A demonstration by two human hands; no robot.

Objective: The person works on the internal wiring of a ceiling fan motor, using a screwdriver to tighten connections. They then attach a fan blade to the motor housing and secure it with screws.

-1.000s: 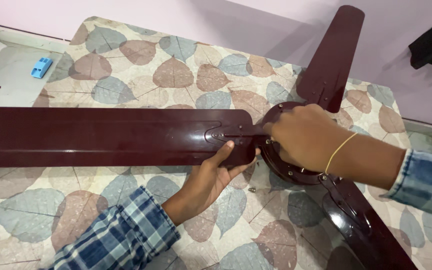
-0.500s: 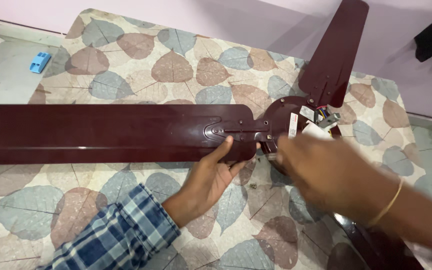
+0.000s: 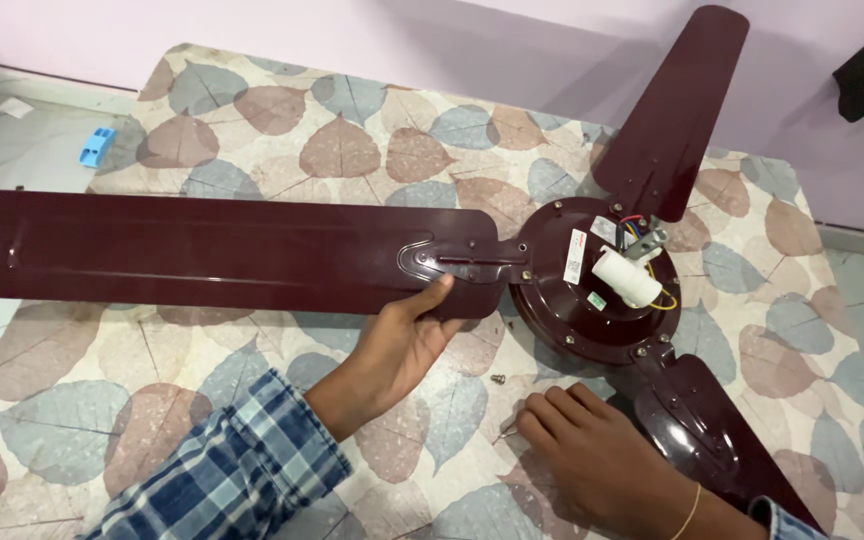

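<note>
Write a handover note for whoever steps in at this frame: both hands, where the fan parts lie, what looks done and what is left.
Left hand: open, thumb on the root of the long blade, steadying it from below.
Right hand: down on the leaf-print mat, fingers curled by a loose screw; grip not clear.
Fan motor lies on the mat, white capacitor and wires exposed on top. All three blades sit at the hub; the long blade's bracket is lined up.
Left, as it seems: fit the loose screw into that bracket and check the other blades.
</note>
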